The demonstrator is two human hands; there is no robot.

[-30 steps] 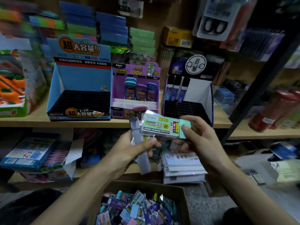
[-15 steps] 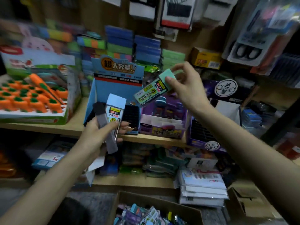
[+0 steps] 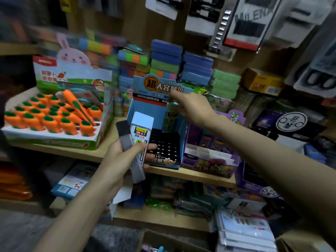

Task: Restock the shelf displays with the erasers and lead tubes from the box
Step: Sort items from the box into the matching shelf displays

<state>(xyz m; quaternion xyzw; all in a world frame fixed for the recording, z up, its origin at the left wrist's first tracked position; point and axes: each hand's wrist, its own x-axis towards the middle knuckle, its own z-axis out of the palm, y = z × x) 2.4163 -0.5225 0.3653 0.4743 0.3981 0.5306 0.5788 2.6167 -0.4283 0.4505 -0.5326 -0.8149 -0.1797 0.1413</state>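
While the left hand (image 3: 118,160) is gripping two spare tubes (image 3: 140,135), the right hand (image 3: 192,108) is pinching a green tube (image 3: 170,116) upright, display slots (image 3: 163,142) lying just below its fingers (image 3: 177,96).

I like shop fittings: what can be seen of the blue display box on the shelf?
The blue display box looks like printed cardboard: a tall back panel with an orange badge and red stripe, and a black slotted tray, seemingly mostly empty. It stands upright on the wooden shelf beside a purple display. The right hand holds a green lead tube inside it.
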